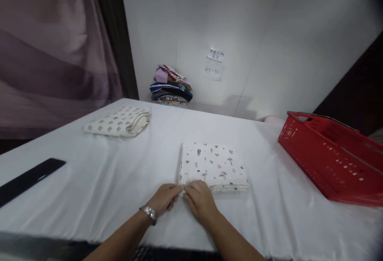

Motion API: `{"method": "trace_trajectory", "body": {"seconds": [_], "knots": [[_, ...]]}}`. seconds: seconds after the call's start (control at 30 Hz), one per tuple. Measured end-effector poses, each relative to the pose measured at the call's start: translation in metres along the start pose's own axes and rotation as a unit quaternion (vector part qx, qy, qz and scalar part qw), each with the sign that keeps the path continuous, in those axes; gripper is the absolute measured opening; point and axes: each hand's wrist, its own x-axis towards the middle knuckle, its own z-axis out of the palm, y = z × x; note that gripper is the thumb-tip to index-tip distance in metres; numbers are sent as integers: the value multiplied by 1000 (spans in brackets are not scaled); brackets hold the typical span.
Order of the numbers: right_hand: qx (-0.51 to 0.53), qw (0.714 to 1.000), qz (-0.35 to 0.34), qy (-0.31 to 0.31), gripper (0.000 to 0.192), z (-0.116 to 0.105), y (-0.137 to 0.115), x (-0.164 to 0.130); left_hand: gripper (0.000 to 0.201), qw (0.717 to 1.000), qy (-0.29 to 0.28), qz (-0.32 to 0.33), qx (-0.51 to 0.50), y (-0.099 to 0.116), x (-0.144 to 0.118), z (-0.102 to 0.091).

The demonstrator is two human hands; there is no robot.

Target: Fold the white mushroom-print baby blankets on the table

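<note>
A white cloth with small printed plants and animals [214,163] lies folded into a flat rectangle on the white-covered table [143,165]. At its near left corner my left hand [165,199], with a silvery band at the wrist, pinches the cloth's edge. My right hand [200,201] is right beside it, fingers bent over the same corner and gripping the near edge. The two hands almost touch. Layers of the fold show along the near side, to the right of my right hand.
A second folded cloth with a grey print [118,122] lies at the back left. A long black flat object [32,179] rests at the left edge. On the right stands a red plastic basket [329,157]. Stacked folded fabrics [171,86] sit beyond the table by the wall.
</note>
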Motion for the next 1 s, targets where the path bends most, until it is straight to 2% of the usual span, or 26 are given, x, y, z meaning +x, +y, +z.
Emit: {"method": "trace_trajectory", "body": {"seconds": [0.13, 0.27, 0.4, 0.47, 0.53, 0.63, 0.7, 0.83, 1.0], "knots": [[-30, 999, 5, 10, 17, -22, 12, -10, 50, 1000, 12, 3, 23, 1, -2, -2], [-71, 995, 62, 37, 18, -60, 45, -38, 50, 998, 12, 11, 67, 3, -1, -6], [-80, 967, 210, 121, 20, -99, 85, -76, 48, 993, 7, 23, 113, 1, 4, -10], [-41, 932, 317, 170, 22, -114, 98, -89, 46, 988, 10, 28, 148, 4, 4, -11], [27, 886, 420, 192, 24, -124, 106, -95, 46, 981, 16, 28, 189, 8, 2, -12], [151, 817, 532, 160, 24, -130, 111, -93, 48, 975, 30, 34, 217, 17, -3, -10], [197, 790, 565, 132, 25, -129, 113, -88, 49, 975, 33, 39, 216, 20, -5, -10], [210, 778, 585, 93, 29, -127, 120, -79, 49, 978, 19, 24, 208, 17, -2, -11], [217, 776, 588, 66, 23, -133, 124, -74, 50, 979, 16, 29, 203, 11, 1, -12]]}}
